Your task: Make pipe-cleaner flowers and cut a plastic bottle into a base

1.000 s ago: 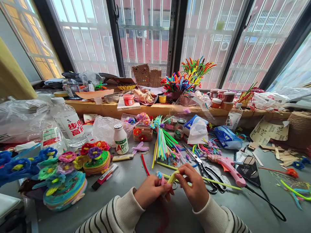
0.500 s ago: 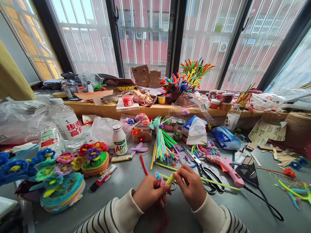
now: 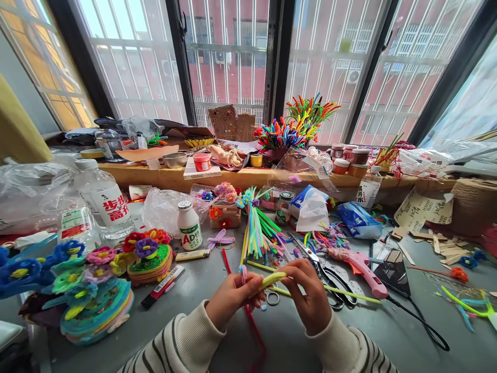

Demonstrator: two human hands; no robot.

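Both hands meet low in the middle of the grey table (image 3: 202, 290). My left hand (image 3: 233, 298) is closed round a small pink and blue pipe-cleaner piece (image 3: 243, 272) that sticks up above its fingers. My right hand (image 3: 308, 295) pinches the end of a yellow-green pipe cleaner (image 3: 272, 280) that bridges the two hands. A red pipe cleaner (image 3: 254, 329) lies on the table under my wrists. A small metal ring (image 3: 272, 298) rests between the hands.
Scissors (image 3: 330, 280) and a pink glue gun (image 3: 361, 267) lie right of my hands, its cord trailing right. A bundle of pipe cleaners (image 3: 258, 233) lies ahead. Stacked felt flower discs (image 3: 97, 295) fill the left. Bottles (image 3: 189, 225), a phone (image 3: 396, 272) and tissue packs crowd the back.
Both hands have lifted slightly and moved left. The yellow-green pipe cleaner now lies more level between them, and the pink and blue piece has shifted left with my left hand.
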